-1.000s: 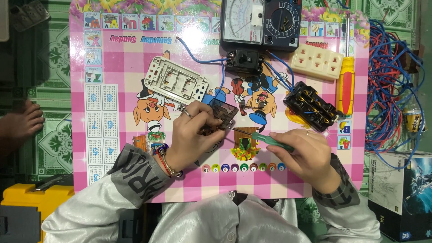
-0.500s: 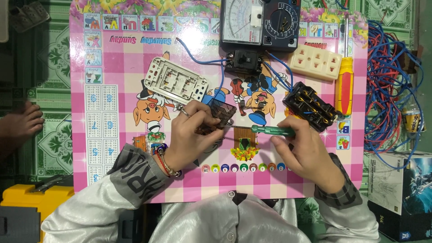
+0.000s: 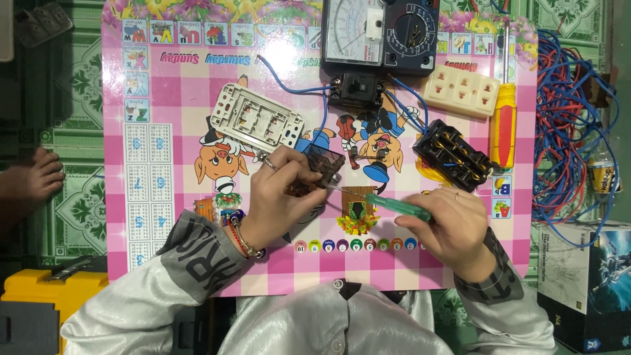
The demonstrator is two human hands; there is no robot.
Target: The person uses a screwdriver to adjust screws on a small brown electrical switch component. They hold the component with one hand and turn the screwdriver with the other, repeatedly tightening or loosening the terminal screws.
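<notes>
A pink checked children's mat point(image 3: 164, 217) with cartoon pigs covers a green patterned floor. On it, the left hand point(image 3: 276, 204) pins a small dark switch module point(image 3: 322, 167) under closed fingers, seemingly to keep it from turning, while the right hand point(image 3: 447, 227), wrapped around a green-handled screwdriver point(image 3: 394, 207), aims its tip at the module's near edge. Just beyond the left hand lies a white switch frame point(image 3: 256, 125); beyond the right, a black terminal block point(image 3: 453, 154), a cream socket strip point(image 3: 460, 89) and a red-and-yellow screwdriver point(image 3: 503, 128). A black analogue meter point(image 3: 381, 33) sits at the far edge; a dark printed carton point(image 3: 585, 283) stands outside the right wrist.

Pink cartoon mat point(image 3: 184, 263) under electrical parts
</notes>
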